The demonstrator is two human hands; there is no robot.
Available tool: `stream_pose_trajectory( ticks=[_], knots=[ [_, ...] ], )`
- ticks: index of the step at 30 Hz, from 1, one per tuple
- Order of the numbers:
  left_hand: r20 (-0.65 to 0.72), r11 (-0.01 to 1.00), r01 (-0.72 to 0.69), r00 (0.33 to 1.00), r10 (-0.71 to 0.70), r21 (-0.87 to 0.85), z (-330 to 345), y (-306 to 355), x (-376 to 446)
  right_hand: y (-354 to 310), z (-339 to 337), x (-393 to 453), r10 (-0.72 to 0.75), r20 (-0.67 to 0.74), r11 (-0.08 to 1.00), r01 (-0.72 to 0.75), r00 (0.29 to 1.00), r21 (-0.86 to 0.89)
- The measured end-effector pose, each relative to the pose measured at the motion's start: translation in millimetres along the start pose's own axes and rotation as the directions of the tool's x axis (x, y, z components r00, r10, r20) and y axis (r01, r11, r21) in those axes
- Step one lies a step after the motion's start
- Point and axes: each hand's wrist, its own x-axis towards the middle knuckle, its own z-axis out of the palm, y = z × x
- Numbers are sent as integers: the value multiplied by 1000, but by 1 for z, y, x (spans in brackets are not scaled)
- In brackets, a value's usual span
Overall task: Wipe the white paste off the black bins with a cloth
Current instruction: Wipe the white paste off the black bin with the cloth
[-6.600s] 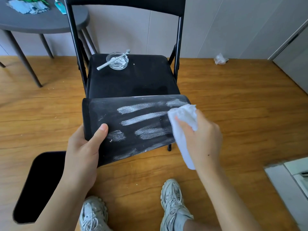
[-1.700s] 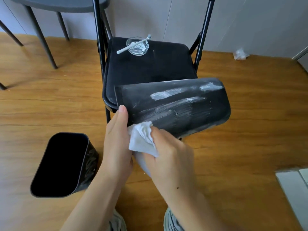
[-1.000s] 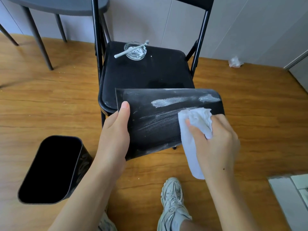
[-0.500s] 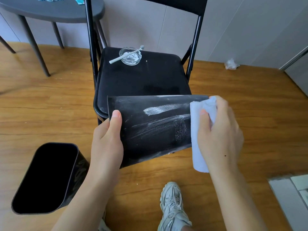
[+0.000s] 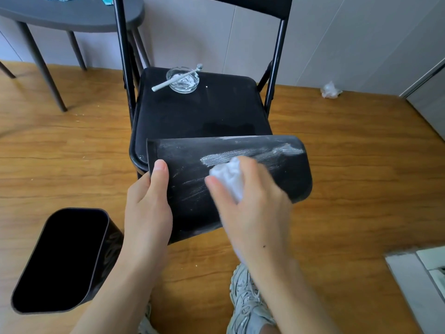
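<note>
Bin (image 5: pixel 277 169) on its side, held above the wooden floor (image 5: pixel 349 153) just in front of the black folding chair (image 5: pixel 204 116), smeared side up. Left hand (image 5: pixel 148 208) grips the bin's open rim at its left end, thumb lying on the outer wall, fingers hidden. Right hand (image 5: pixel 252 213) clutches a bunched white cloth (image 5: pixel 228 177) and presses it on the bin wall near the middle, right beside the left hand; the hand is motion-blurred. White paste streak (image 5: pixel 221 157) sits just above the cloth, thinner smears run toward the bin's right end and lower left. Second black bin (image 5: pixel 60 261) stands upright on the floor at lower left, well apart from both hands, mouth open to the camera. Glass dish (image 5: pixel 183 79) with white paste rests at the back of the chair seat, a white stick (image 5: pixel 168 81) laid across it. Grey table (image 5: pixel 72 15) at upper left. Crumpled white wad (image 5: pixel 331 90) on the floor by the wall. Sneaker (image 5: pixel 245 302) visible at bottom.
</note>
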Motion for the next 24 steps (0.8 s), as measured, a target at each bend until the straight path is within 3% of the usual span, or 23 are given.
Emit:
stream_pose_trajectory(
  ticks=[3,5,9,12,14,19,21,24],
  knots=[
    [-5,1000,-8,1000,8,0,-1,1,-1,-12,8,-9,-120,17,993,120,993,-17],
    [-5,1000,-13,1000,13,-13,-3,-1,3,-2,6,-3,-104,-7,994,104,995,-36],
    [11,1000,-25,1000,25,-14,-2,-3,5,45,-16,19,136,-142,984,-151,981,-98],
    [29,1000,-20,999,20,-14,0,-1,3,66,-28,24,285,-160,949,-302,945,-94],
    [24,1000,-24,999,24,-9,0,-2,2,55,-23,22,230,-137,965,-244,963,-92],
    [16,999,-44,999,44,10,-4,-4,2,-2,1,4,-61,-19,995,60,998,-76],
    [23,999,-38,999,38,15,-5,-4,2,-1,3,6,-94,-20,993,93,995,-76],
    [26,999,-48,999,48,16,-3,-2,2,18,-6,15,-20,-52,995,15,998,-103]
  ],
)
